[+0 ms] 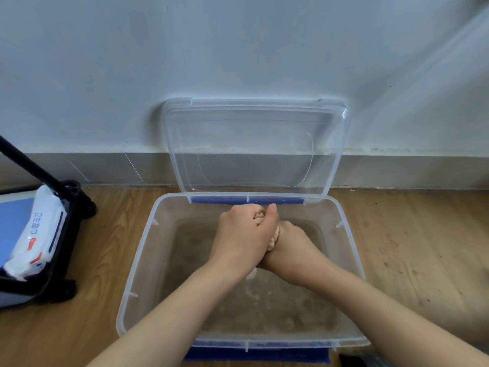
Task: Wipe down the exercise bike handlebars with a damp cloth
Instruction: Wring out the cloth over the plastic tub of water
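**Cloth Wrung Over the Water Tub**

A small pale cloth (pixel 274 238) shows only as slivers between the left hand (pixel 244 234) and right hand (pixel 293 245), both clenched around it above the clear plastic tub (pixel 137 268) of murky water. The tub's transparent lid (pixel 254 144) leans against the grey wall (pixel 238 49) behind. At left, a black cart (pixel 66 234) holds a white wipes packet (pixel 39 234), near the tub's edge. Bare wooden floor (pixel 410 247) lies open to the right.
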